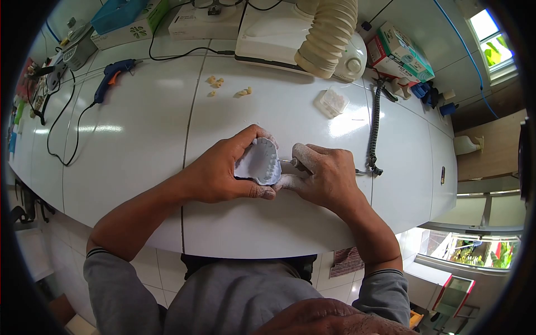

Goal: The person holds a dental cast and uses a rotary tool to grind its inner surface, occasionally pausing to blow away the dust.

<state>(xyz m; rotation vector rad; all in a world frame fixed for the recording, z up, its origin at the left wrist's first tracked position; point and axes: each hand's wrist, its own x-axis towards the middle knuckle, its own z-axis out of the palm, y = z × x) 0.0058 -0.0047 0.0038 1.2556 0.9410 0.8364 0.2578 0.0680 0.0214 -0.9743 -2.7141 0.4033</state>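
A pale dental cast [258, 161] with a row of teeth is held over the white table. My left hand [219, 170] wraps round its left side, with the thumb along the lower edge. On the right, my right hand [325, 172] grips a thin handpiece [293, 162], whose tip meets the cast's right side. The thumb of my right hand rests by the cast's lower right corner. White dust coats fingers of both hands.
Small yellowish pieces [214, 82] lie beyond the cast. A clear box [333, 103] sits further right, near a coiled cable [376, 123]. A blue glue gun [111, 77] lies left, and a ribbed hose [329, 39] hangs over the table's back [151, 123].
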